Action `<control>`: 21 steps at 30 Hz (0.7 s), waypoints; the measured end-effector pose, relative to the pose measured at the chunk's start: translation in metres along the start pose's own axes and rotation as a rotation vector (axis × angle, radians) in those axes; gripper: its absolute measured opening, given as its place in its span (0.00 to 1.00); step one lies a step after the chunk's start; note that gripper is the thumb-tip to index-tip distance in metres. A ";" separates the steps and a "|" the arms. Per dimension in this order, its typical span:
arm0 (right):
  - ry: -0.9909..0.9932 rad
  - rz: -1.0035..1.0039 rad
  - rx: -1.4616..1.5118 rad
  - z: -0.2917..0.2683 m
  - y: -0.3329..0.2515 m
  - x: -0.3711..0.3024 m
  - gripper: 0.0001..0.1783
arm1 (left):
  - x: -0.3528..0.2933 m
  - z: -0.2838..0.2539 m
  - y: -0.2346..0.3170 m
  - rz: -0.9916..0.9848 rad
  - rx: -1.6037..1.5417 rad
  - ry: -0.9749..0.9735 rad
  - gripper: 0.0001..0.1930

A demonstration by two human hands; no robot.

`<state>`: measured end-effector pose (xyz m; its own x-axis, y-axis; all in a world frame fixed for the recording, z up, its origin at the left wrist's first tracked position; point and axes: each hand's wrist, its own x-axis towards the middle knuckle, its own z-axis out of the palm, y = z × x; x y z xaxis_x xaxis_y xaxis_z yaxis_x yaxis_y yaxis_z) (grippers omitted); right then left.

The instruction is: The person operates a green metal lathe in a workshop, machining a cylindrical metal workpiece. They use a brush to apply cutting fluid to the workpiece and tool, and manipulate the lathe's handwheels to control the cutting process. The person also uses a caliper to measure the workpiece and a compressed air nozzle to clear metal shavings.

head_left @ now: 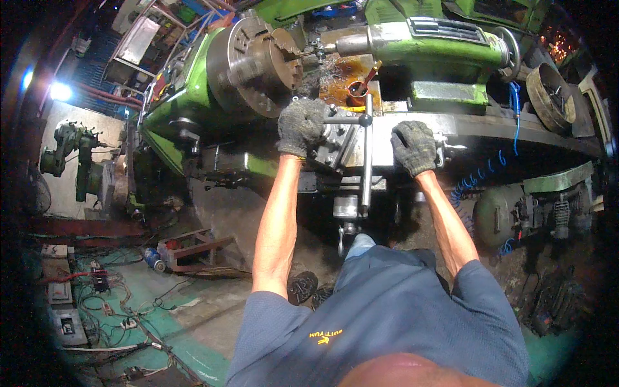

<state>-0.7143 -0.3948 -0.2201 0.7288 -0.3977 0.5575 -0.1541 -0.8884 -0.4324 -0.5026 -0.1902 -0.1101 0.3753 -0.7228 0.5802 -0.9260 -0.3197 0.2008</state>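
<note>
A green metal lathe stretches across the top, its stepped round chuck (258, 64) at the left. My left hand (301, 128), in a dark grey knit glove, is closed over the left end of the tool post (336, 137), below the chuck; its fingertips are hidden. A T-shaped metal lever (367, 151) stands by the tool post. My right hand (414, 148), gloved the same way, rests with bent fingers at the bright carriage top (382, 138), beside a small handle (452, 148). Whatever lies under those fingers does not show.
Behind the tool post sits an orange-brown cup (356, 93) with a brush (372, 72) in it, amid oily residue. The green tailstock (432, 48) has a handwheel (509, 51). A blue coiled hose (480, 174) hangs at right. Cables (126, 303) and a can (154, 259) lie on the floor.
</note>
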 end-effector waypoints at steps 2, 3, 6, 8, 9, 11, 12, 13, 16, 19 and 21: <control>0.001 0.003 -0.016 -0.001 0.002 -0.001 0.08 | 0.000 0.003 0.001 0.000 -0.045 0.022 0.14; -0.019 0.011 -0.004 0.000 0.002 -0.001 0.08 | 0.000 0.002 0.000 -0.015 -0.018 0.019 0.13; -0.005 0.023 -0.015 0.002 0.004 -0.002 0.08 | 0.002 0.002 0.000 0.042 0.108 -0.084 0.10; -0.009 0.023 -0.008 0.001 0.003 -0.002 0.08 | -0.003 0.003 -0.005 0.061 0.056 -0.028 0.10; -0.009 0.030 -0.009 0.001 0.003 -0.002 0.08 | -0.004 0.006 -0.007 0.095 0.045 -0.005 0.10; 0.001 0.032 0.003 -0.001 -0.001 -0.001 0.08 | -0.004 0.003 -0.010 0.108 0.041 -0.038 0.11; 0.012 0.030 0.008 -0.002 0.000 -0.002 0.08 | -0.005 0.004 -0.009 0.088 0.027 -0.033 0.11; 0.025 0.027 0.016 -0.002 0.000 -0.002 0.08 | -0.005 0.004 -0.009 0.069 0.015 -0.028 0.11; 0.037 0.022 0.029 -0.003 -0.001 -0.003 0.09 | -0.005 0.004 -0.008 0.022 0.004 -0.040 0.11; 0.003 0.037 0.004 -0.003 -0.002 -0.002 0.09 | -0.005 0.003 -0.009 0.015 0.040 -0.071 0.12; 0.004 0.032 -0.014 -0.002 -0.001 -0.002 0.08 | -0.004 0.003 -0.008 0.035 0.021 -0.050 0.11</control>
<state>-0.7166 -0.3934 -0.2198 0.7209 -0.4270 0.5459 -0.1867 -0.8782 -0.4404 -0.4965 -0.1865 -0.1168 0.3448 -0.7635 0.5460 -0.9377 -0.3063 0.1638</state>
